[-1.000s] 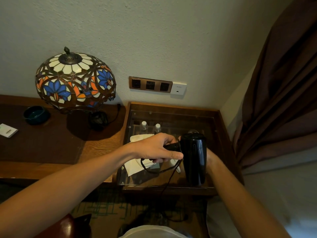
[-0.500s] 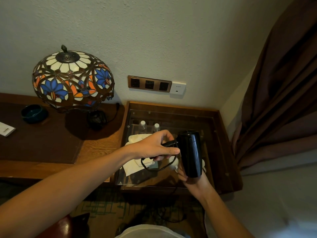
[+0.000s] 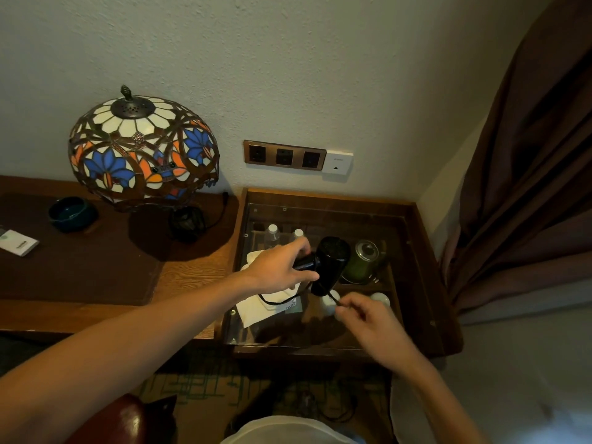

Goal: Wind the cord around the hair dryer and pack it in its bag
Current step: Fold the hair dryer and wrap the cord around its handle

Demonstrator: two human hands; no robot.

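The fingers of the right hand are pinched shut on the black cord, just below and in front of the hair dryer. From that pinch the cord rises to the dryer's lower end, and another stretch droops in a slack loop to the left, hanging over a white cloth that lies on the glass. The left hand is a little farther out, its fingers clenched around the dryer's handle, holding the black barrel tilted in the air above the glass-topped case, with its perforated end turned up and away. Whether the cloth is the bag I cannot tell.

Under the glass, beside the dryer, a green tin with a round lid stands to the right, two small white cups sit near the right hand, and two clear bottles with white caps stand toward the back. To the left on the wooden bench stands a stained-glass lamp, with a dark bowl and a small white card farther left. On the wall behind is a row of sockets, and a brown curtain hangs at the right.
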